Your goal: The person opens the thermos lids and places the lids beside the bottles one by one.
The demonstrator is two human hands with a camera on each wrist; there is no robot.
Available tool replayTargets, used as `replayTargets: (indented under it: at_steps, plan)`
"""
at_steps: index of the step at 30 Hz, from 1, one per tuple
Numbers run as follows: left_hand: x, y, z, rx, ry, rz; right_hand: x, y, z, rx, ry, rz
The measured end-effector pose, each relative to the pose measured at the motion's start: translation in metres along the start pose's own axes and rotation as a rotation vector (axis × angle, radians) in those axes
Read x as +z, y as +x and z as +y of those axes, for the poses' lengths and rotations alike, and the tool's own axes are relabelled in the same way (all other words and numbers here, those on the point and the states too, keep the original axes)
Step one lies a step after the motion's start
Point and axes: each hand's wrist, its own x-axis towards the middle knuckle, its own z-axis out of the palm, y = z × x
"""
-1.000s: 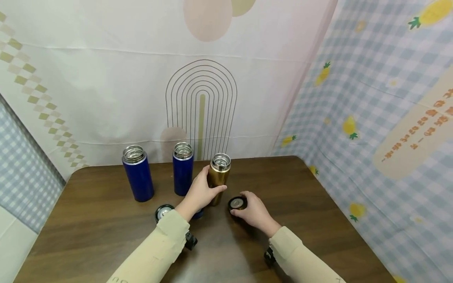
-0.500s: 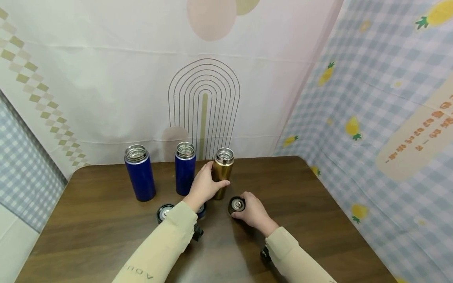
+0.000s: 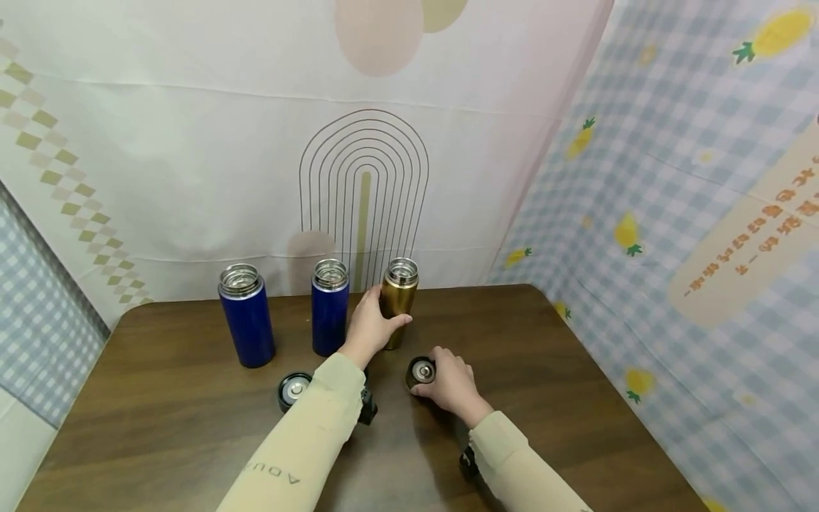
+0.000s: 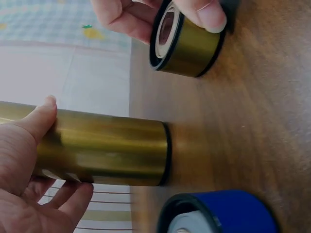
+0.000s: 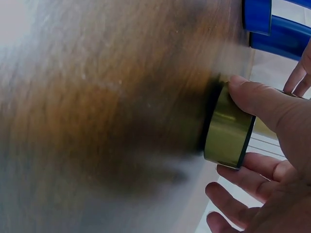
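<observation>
My left hand (image 3: 371,328) grips the upright gold flask (image 3: 398,293) round its body, thumb in front; its silver-rimmed mouth has no lid on. Between thumb and fingers, my right hand (image 3: 453,384) holds the flask's gold lid (image 5: 227,131), with the inner side facing up, low over the table in front of the flask. The left wrist view has a blue lid (image 4: 238,208) near the flask's base, which my left forearm hides in the head view.
Two blue flasks (image 3: 248,326) stand uncapped to the left, the nearer one (image 3: 329,318) close beside my left hand. Another upturned lid (image 3: 293,388) lies by my left sleeve. A patterned cloth wall (image 3: 192,178) rises behind the brown table (image 3: 160,412).
My left hand has moved the gold flask back toward the wall. The gold lid in my right hand has shifted slightly left. My left forearm now covers the blue lid.
</observation>
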Motion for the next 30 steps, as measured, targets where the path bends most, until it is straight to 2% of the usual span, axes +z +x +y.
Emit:
replayTargets:
  at_steps: [6,14,19,25,28,30]
  plan:
    - [0.001,0.001,0.001,0.009,0.008,0.038,-0.001,0.004,-0.003,0.007,-0.034,0.009]
    - [0.001,0.004,-0.004,0.007,-0.017,0.045,0.001,0.005,-0.005,0.007,-0.031,0.004]
    - [-0.005,0.003,-0.008,-0.026,-0.02,0.068,0.003,0.009,-0.012,-0.025,-0.037,-0.004]
    - [-0.011,0.002,-0.006,-0.029,0.03,0.083,0.005,0.015,-0.013,-0.047,-0.011,-0.021]
    - [-0.014,-0.004,-0.003,-0.007,0.082,0.084,0.006,0.02,-0.011,-0.045,0.018,-0.029]
    - [-0.018,-0.011,-0.001,0.032,0.143,0.071,0.006,0.023,-0.008,-0.043,0.034,-0.038]
